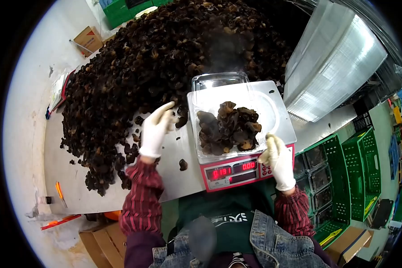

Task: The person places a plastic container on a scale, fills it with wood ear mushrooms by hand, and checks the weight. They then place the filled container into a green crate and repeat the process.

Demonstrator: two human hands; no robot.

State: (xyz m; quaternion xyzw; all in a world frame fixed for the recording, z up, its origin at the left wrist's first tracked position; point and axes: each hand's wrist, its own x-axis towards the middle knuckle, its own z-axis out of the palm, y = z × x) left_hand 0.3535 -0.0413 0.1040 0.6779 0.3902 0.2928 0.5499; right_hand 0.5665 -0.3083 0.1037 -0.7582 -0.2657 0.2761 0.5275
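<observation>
A clear plastic clamshell box, lid raised at the back, sits on the white platform of a red digital scale. Dark wood ear mushrooms are piled in its tray. The lit display reads about 0.191. My left hand, in a white glove, hovers left of the scale by the heap's edge, fingers apart and nothing in them. My right hand, gloved too, is at the scale's front right corner, its fingers bent but parted from the thumb, fingertips close to the box's right rim.
A big heap of wood ear mushrooms covers the back and left of the metal table. Stacked clear boxes stand at the right. Green crates are lower right, one with packed boxes. An orange knife lies at the left edge.
</observation>
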